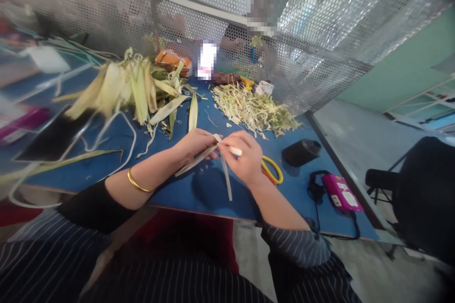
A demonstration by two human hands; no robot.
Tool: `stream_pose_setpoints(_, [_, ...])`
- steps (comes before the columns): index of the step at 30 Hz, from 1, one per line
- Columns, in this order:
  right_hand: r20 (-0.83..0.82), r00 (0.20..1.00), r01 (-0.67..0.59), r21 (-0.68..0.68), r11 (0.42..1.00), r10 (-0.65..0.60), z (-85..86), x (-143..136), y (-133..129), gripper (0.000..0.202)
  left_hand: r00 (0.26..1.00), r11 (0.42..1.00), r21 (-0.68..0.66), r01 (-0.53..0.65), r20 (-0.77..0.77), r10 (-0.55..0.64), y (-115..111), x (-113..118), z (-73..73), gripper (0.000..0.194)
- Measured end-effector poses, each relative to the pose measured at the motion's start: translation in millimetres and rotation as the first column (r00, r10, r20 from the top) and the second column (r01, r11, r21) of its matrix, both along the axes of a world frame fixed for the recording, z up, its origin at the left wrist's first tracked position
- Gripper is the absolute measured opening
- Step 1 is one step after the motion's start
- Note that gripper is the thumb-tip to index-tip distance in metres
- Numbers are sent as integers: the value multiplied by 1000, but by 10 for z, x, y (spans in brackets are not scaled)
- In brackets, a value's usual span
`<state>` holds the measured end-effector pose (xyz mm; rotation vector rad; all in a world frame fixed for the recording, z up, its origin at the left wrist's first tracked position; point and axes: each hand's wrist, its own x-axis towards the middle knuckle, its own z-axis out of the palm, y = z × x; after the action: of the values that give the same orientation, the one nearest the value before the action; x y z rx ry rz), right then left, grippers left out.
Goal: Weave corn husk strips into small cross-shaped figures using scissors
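Observation:
Over the front of the blue table, my left hand (198, 144) is closed on a pale corn husk strip (195, 162) that trails toward the lower left. Fingertips of my right hand (246, 155) pinch the husk where the two hands meet. A narrow husk strip (227, 182) hangs down between them. From my right fist pokes the end of a short whitish rod (235, 151); its kind is unclear. Beside the right wrist lie yellow and red handle loops (274, 169), probably scissors, partly hidden by the hand.
Whole corn husks (131, 87) lie heaped at the back left, shredded husk (256, 109) at the back right. A lit phone (207, 60) stands by the perforated metal screen (220, 23). A black cylinder (301, 152) and a magenta box (341, 192) with a cord sit on the right.

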<state>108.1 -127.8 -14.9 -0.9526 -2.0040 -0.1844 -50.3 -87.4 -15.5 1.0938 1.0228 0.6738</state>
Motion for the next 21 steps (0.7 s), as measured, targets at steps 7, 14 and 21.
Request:
stream_pose_setpoints(7, [422,906,-55,204,977,-37,-20,-29,-18,12,971,982,-113,-151,168,168,47,-51,115,16])
stream_pose_setpoints(14, [633,769,-54,206,977,-91,-45,-55,-10,19,901,965,-255,-67,401,168,92,-53,100,15])
stream_pose_setpoints(21, [532,846,-76,163,984,-23,-51,-101,-60,20,871,964,-233,-129,438,222,94,-60,86,9])
